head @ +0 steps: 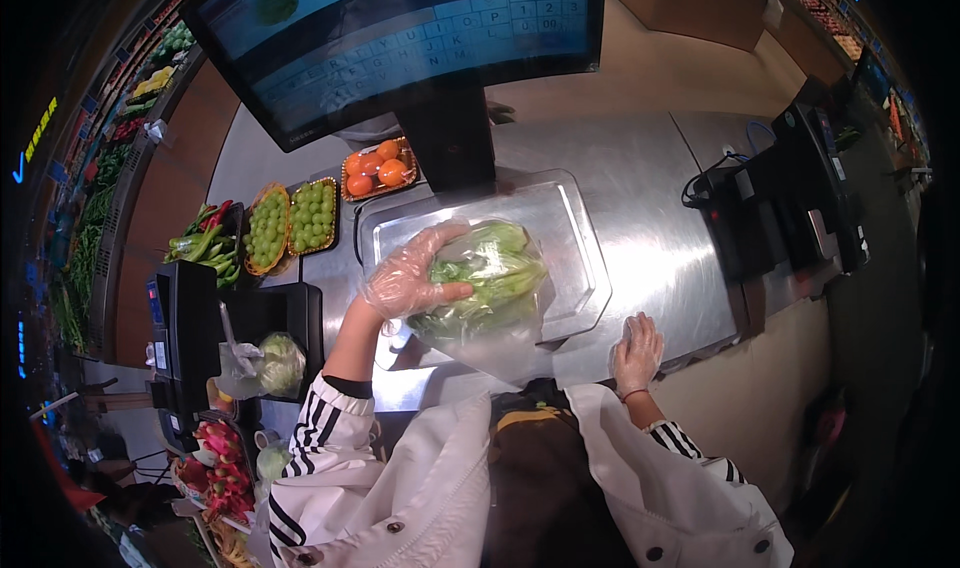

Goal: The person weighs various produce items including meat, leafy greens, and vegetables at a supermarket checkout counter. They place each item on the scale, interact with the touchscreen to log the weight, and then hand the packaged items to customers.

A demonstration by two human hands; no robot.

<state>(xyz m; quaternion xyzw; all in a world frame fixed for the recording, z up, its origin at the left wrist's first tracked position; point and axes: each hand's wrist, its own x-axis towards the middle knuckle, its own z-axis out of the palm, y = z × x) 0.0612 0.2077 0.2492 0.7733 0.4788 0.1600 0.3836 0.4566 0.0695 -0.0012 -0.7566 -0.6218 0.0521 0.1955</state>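
Observation:
My left hand (pixel 412 274), in a clear plastic glove, grips a head of green leafy lettuce (pixel 501 264) in a clear plastic bag. The thumb presses the near side and the fingers reach over the far side. Beneath the lettuce is the stainless steel weighing platform (pixel 577 256) of a scale; the bag hides whether the two touch. My right hand (pixel 637 354), also gloved, rests with fingers extended near the front edge of the steel counter (pixel 660 245), to the right of the platform. It holds nothing.
A touchscreen monitor (pixel 375 50) stands behind the platform. Trays of orange fruit (pixel 379 169) and green grapes (pixel 312 215) sit to the left. A scale (pixel 184 335) with a bagged round vegetable (pixel 281 365) is at left; another black machine (pixel 799 185) stands at right. Dragon fruit (pixel 225 478) lies lower left.

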